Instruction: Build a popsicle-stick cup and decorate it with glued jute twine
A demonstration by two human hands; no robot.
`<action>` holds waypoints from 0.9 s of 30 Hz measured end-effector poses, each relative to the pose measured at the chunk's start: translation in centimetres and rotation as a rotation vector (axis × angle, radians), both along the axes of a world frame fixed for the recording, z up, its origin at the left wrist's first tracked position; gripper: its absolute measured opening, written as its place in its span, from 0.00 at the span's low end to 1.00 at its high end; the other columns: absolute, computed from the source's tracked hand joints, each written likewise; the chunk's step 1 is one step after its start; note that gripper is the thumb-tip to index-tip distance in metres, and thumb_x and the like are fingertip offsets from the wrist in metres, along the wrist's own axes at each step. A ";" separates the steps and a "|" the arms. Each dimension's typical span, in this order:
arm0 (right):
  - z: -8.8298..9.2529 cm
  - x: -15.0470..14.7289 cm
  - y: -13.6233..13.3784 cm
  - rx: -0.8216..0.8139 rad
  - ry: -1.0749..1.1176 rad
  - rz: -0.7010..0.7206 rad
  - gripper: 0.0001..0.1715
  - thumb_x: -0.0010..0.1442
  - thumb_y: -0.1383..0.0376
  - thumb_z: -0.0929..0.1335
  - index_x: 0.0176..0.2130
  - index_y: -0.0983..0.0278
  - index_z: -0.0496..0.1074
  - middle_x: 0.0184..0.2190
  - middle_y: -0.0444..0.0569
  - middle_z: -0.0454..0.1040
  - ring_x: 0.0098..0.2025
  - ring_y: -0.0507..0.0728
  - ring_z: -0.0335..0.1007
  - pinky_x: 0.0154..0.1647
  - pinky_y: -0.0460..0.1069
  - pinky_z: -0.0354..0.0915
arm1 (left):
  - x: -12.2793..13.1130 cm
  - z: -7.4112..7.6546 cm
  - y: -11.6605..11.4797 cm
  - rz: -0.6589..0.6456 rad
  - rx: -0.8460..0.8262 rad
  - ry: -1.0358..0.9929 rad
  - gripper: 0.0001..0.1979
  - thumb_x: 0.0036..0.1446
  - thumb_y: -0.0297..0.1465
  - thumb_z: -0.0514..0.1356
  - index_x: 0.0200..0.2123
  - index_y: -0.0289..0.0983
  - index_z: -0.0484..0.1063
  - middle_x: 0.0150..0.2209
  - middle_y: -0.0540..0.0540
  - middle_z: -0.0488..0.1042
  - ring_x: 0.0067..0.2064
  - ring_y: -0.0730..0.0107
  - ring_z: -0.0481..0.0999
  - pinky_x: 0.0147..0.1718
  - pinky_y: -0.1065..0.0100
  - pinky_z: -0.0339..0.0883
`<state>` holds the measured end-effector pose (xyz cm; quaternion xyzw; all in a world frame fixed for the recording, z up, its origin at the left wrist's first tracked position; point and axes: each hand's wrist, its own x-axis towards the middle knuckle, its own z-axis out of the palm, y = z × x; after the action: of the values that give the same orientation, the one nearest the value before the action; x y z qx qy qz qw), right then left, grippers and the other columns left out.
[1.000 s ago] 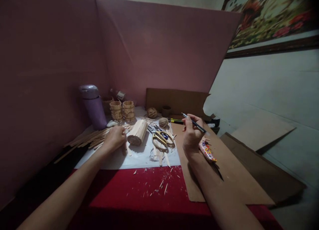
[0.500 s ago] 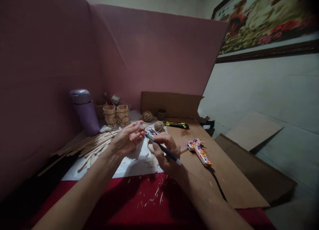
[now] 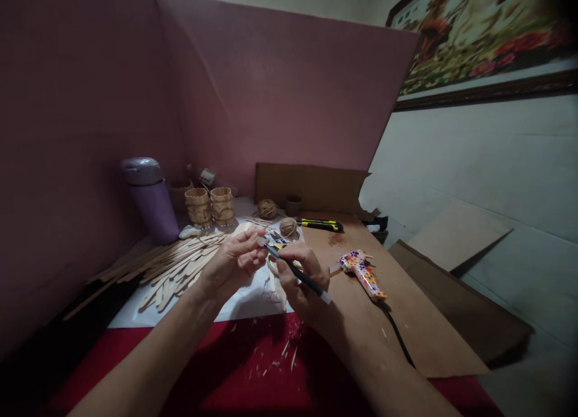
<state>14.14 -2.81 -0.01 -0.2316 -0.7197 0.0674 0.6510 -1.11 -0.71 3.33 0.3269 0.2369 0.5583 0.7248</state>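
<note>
My right hand is closed around a dark pen with a clear back end, its tip slanting up to the left. Just off that tip, the thumb and fingertips of my left hand pinch a small translucent pen cap. Cap and pen tip are very close; I cannot tell whether they touch. Beneath both hands lies white paper. Part of a round light-coloured item and scissors shows behind my right hand, mostly hidden.
Wooden craft sticks fan out at left, near a purple bottle. Two wooden cups, a twine ball and a small pot stand behind. A yellow-black utility knife and a flowered glue gun lie on cardboard.
My left hand has shifted slightly right and down with the small cap, bringing it closer to the pen tip. The pen stays in my right hand, and the view has tilted a little.
</note>
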 end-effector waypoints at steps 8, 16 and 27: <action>0.0 -0.2 0.0 -0.004 -0.030 -0.041 0.07 0.60 0.70 0.65 0.39 0.59 0.68 0.32 0.46 0.71 0.34 0.54 0.70 0.35 0.51 0.68 | 0.3 0.0 -0.4 0.037 0.080 0.062 0.12 0.45 0.23 0.69 0.35 0.31 0.74 0.28 0.47 0.73 0.24 0.78 0.71 0.25 0.76 0.67; 0.0 -0.1 0.0 -0.022 -0.036 -0.063 0.05 0.60 0.70 0.66 0.38 0.60 0.68 0.31 0.45 0.72 0.33 0.54 0.69 0.34 0.50 0.67 | 0.3 -0.1 -0.5 0.115 0.143 0.118 0.13 0.44 0.25 0.70 0.35 0.33 0.75 0.28 0.49 0.74 0.25 0.77 0.72 0.26 0.74 0.66; -0.1 0.1 -0.2 -0.114 -0.046 0.019 0.05 0.63 0.67 0.63 0.41 0.60 0.67 0.34 0.47 0.70 0.35 0.54 0.69 0.35 0.51 0.67 | 0.5 0.0 -0.8 0.124 0.154 0.140 0.12 0.39 0.26 0.72 0.30 0.32 0.76 0.24 0.46 0.76 0.23 0.75 0.73 0.25 0.73 0.66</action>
<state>14.23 -3.00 -0.13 -0.2630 -0.7318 0.1093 0.6192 -0.58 -1.54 3.33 0.4046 0.2632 0.5944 0.6431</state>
